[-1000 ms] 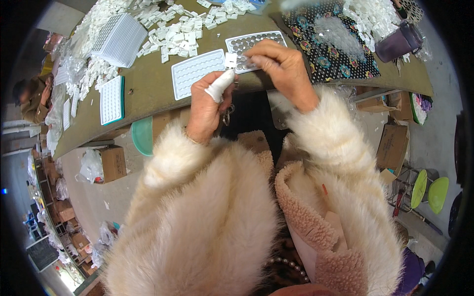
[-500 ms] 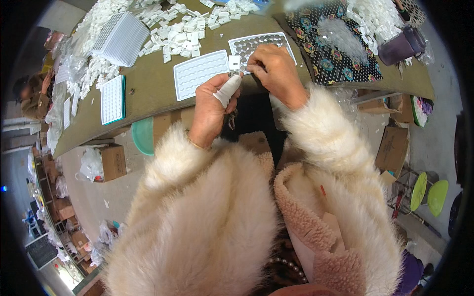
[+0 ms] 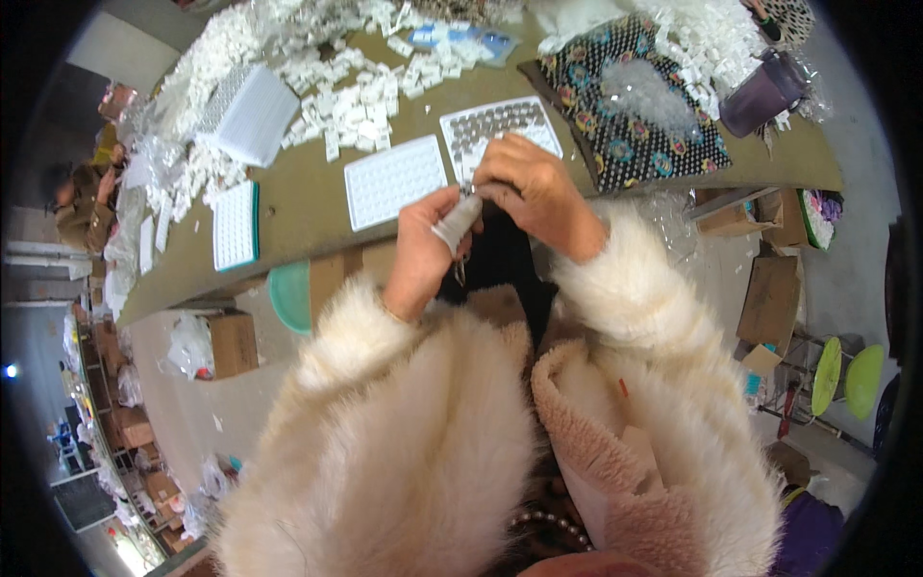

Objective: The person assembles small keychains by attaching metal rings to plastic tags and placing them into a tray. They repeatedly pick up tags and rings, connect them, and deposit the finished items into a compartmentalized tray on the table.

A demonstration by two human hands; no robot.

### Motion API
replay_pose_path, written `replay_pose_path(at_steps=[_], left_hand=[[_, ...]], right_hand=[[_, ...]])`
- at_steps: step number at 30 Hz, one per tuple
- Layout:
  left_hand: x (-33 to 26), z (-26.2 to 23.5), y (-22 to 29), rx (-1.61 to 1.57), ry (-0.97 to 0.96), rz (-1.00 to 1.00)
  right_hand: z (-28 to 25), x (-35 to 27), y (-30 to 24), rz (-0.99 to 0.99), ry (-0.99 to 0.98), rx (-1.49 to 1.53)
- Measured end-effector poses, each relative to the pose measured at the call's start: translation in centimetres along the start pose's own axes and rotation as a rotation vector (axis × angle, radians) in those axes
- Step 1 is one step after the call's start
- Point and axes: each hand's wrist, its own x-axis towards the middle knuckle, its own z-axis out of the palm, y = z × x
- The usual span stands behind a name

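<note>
My left hand (image 3: pixel 415 245), with a white cover on its thumb, is closed in a pinch in front of the trays. Between its fingertips sits a small piece, white plastic in the earlier frame, now mostly hidden. Small metal bits dangle below these fingers. My right hand (image 3: pixel 532 188) meets the left one, its fingers bent and pressed together at the same piece; whatever they grip is hidden. Just beyond it lies a white tray (image 3: pixel 555 135) with rows of round silver discs. A second white tray (image 3: pixel 394 183) with rows of hollows lies to its left.
Loose white plastic pieces (image 3: pixel 361 111) are heaped across the far table. A stack of white trays (image 3: pixel 252 120) and a teal-edged tray (image 3: pixel 234 226) stand left. Right are a patterned cloth (image 3: pixel 615 144) with clear plastic on it and a purple cup (image 3: pixel 764 96). Cardboard boxes (image 3: pixel 234 346) sit below.
My right hand has come down from the disc tray to my left fingertips. The white piece, plain to see before, is now mostly covered. The whole view has shifted slightly.
</note>
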Motion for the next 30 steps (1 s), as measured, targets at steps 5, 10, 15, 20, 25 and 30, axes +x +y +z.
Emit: replay_pose_path(at_steps=[5,10,15,20,25,30], left_hand=[[0.0,1.2,0.4,0.128,0.03,0.068],[0.2,1.7,0.1,0.134,0.037,0.127],[0.6,1.5,-0.2,0.22,0.036,0.256],[0.9,1.8,0.8,0.094,0.074,0.31],[0.4,2.7,1.7,0.112,-0.174,0.022],[0.4,2.7,2.4,-0.061,-0.455,0.002]], right_hand=[[-0.9,-0.3,-1.2,0.093,0.026,-0.024],[-0.9,-1.4,-2.0,0.111,0.102,-0.07],[-1.3,-2.3,-2.5,0.09,0.123,0.025],[-2.0,-2.5,-3.4,0.319,0.329,0.294],[-3.0,-2.5,-3.3,0.566,0.222,0.614],[-4.1,-2.7,-3.0,0.544,0.243,0.669]])
